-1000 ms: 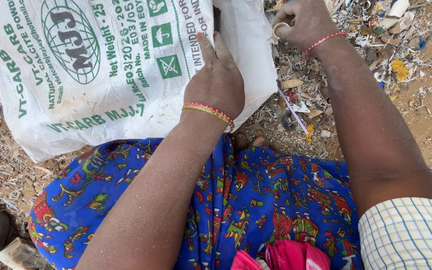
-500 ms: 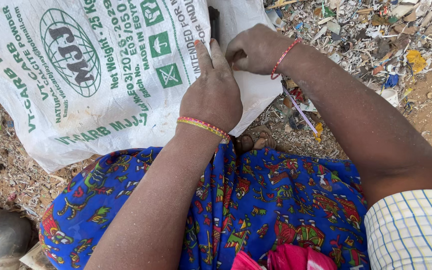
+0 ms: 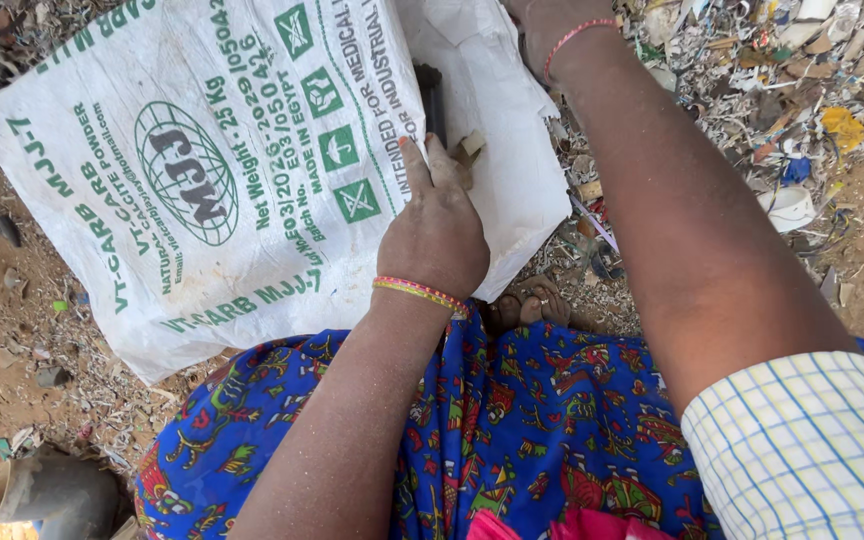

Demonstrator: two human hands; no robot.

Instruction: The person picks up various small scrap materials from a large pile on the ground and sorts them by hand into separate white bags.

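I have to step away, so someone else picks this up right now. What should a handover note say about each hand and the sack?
Left hand: flat on the white woven sack, fingers at the edge of its mouth, holding it open.
Right hand: at the top edge of the view, mostly out of frame; whether it holds anything cannot be told.
Sack: lying on the dirt in front of the blue patterned skirt; a small tan scrap sits at the mouth.
Scraps: many lie scattered on the ground on the right, outside the sack.
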